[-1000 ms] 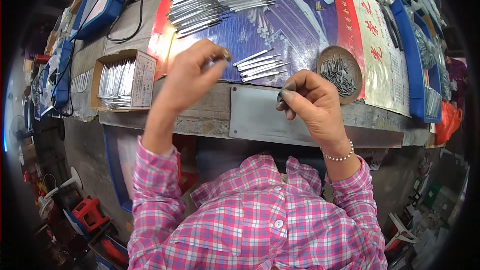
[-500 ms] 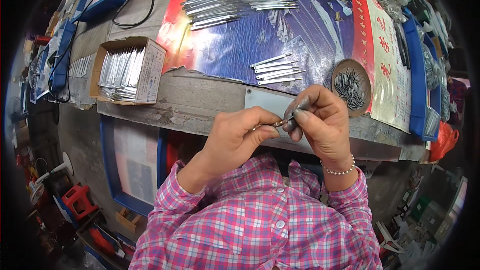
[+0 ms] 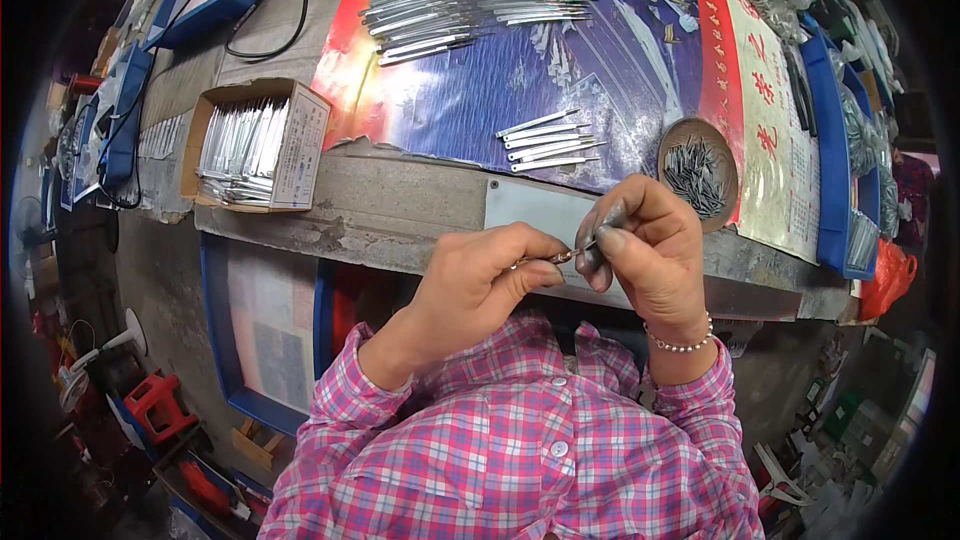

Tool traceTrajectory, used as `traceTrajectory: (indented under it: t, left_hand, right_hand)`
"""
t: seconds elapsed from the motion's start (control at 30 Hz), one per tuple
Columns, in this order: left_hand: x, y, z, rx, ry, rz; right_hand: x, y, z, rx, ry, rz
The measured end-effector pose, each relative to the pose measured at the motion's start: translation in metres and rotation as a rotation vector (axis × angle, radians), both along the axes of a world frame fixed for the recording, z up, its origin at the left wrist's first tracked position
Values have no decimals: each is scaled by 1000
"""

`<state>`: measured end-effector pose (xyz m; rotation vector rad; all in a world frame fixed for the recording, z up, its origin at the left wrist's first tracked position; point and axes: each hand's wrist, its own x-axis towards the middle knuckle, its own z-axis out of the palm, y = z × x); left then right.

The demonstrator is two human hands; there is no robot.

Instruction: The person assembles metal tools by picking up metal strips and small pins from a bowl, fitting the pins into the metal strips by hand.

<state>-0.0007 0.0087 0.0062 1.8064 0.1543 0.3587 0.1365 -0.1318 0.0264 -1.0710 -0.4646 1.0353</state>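
Left hand [image 3: 478,278] grasping slim metallic rod [image 3: 563,257] between thumb and fingers; right hand [image 3: 652,248] pinching thin grey metal pin [image 3: 584,249] against its end. Both pieces at front edge of grey surface [image 3: 400,198], over pale grey flat plate [image 3: 520,204]. Toward right edge, near right hand: round brown bowl [image 3: 690,127] holding dark slim pieces [image 3: 697,176]. Front edge, toward left: open cardboard box [image 3: 302,152], flat silver strips [image 3: 240,152] inside.

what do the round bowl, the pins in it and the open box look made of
Bowl: matte brown, possibly wood or plastic; the look leaves it open.
Pins: probably metal, dark grey with glints.
Open box: likely cardboard, with brown inside and printed pale side.
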Motion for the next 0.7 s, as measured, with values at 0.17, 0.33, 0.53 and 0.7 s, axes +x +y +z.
traceTrajectory:
  t: [0.17,0.33,0.53,0.7]
  left_hand:
    - [0,-1,-3,3,-29,2]
    - [-1,-4,-2,56,-10,15]
    - [-1,-10,-3,2,12,31]
    - [-2,-9,0,-45,56,-17]
  right_hand:
    - [-1,-1,2,-51,-44,-17]
    - [-2,-7,2,-166,-420,9]
    - [-4,-10,2,-191,-549,1]
    - [-3,-14,2,-143,-342,2]
